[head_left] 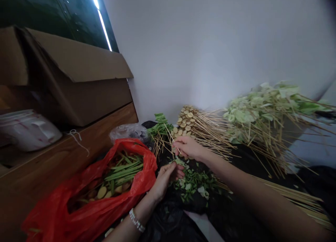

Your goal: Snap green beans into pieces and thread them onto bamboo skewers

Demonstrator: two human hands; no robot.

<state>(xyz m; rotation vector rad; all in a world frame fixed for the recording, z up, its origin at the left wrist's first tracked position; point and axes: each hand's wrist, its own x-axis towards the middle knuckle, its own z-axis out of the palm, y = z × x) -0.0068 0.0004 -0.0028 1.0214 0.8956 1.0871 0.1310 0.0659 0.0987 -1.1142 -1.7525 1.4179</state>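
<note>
My right hand (187, 147) is closed on a thin wooden skewer (168, 130), which slants up and left from the fingers. Just below it, my left hand (166, 177) is half curled with the thumb apart from the fingers, and nothing clear shows in it. A white beaded bracelet circles that wrist. Both hands hover over a heap of cut green leaves (194, 182) on black plastic. Left of my left hand, a red plastic bag (145, 158) lies open, with green beans (124, 172) and potato slices (102, 192) inside.
Behind my hands lie skewered green beans (160, 123) and a stack of skewered potato slices (187, 116). Skewered cabbage leaves (252, 109) are piled at right, above bare skewers (294, 194). A cardboard box (86, 95) and white tub (31, 130) stand left; a wall rises behind.
</note>
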